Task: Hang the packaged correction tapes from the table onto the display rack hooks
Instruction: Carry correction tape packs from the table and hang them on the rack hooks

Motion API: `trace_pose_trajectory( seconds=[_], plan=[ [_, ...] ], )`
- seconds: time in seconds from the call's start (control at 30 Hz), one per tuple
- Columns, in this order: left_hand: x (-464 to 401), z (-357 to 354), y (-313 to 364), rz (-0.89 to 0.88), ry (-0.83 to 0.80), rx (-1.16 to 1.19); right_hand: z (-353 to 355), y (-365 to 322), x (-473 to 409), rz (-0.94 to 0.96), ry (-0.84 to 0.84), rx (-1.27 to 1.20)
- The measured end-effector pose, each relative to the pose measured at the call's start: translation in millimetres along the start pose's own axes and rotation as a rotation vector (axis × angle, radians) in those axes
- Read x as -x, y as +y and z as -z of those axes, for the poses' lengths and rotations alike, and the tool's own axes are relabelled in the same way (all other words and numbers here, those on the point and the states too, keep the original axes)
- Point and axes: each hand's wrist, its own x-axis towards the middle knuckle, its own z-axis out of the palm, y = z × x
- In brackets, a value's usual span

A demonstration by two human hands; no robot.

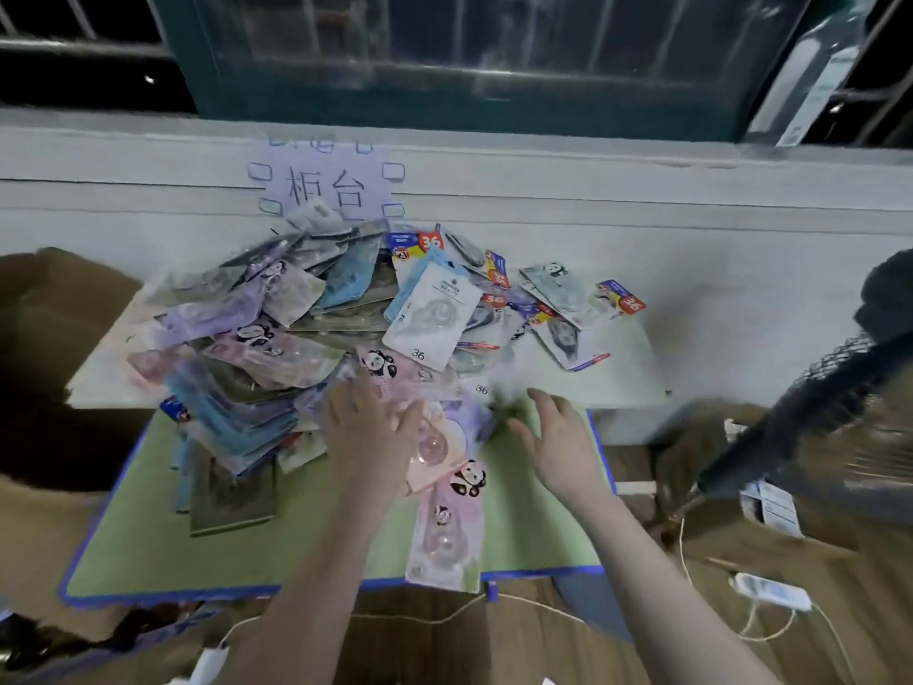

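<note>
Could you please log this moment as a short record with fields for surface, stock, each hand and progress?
surface: green table with blue edging
stock: heap of packaged correction tapes, loosely piled
nearest pack: pink panda pack at the front edge
left hand: fingers resting on the packs, gripping nothing plainly
right hand: open, over the table, apparently holding nothing
progress: none picked up yet

Packets [316, 318] heaped on green table [148, 551]. Left hand [368, 437] flat on pink packet [435, 449]; right hand [558, 442] open, beside it.

Dozens of correction tape packs [418, 318], uncountable
</note>
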Motion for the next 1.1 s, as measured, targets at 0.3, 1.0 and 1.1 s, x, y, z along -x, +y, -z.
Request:
trace_pose_trajectory(
  seconds=[0.3, 1.0, 1.1],
  plan=[
    [-86, 9, -21, -0.09, 0.077, -0.104, -12, -54, -100, -0.036, 0.065, -0.136],
    [-230, -5, 7, -0.07, -0.088, -0.132, -38, -82, -215, -0.315, 0.051, -0.375],
    [-232, -5, 8, -0.072, 0.018, -0.122, -37, -87, -222, -0.312, 0.022, -0.369]
  ],
)
